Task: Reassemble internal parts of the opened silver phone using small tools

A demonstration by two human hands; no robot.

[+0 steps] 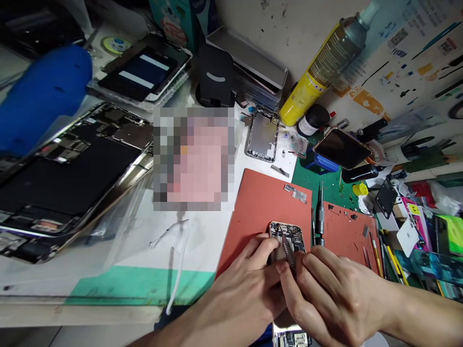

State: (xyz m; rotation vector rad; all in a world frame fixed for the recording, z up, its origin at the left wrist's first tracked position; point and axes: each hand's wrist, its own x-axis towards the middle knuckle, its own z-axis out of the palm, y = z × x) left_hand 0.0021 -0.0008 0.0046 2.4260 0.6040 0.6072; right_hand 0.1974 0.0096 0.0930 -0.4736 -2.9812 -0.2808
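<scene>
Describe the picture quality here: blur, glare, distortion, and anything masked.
Head view: sharp on the hands and opened phone; the blue object at left is soft and close; edges bow with wide-angle distortion; a pixelated block masks the middle; glare streaks the tablet screen.

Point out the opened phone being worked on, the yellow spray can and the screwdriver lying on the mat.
opened phone (292, 234), head view, on its exposed upper internals.
yellow spray can (318, 77), head view, on its labelled body.
screwdriver (320, 217), head view, on its dark handle.
</scene>
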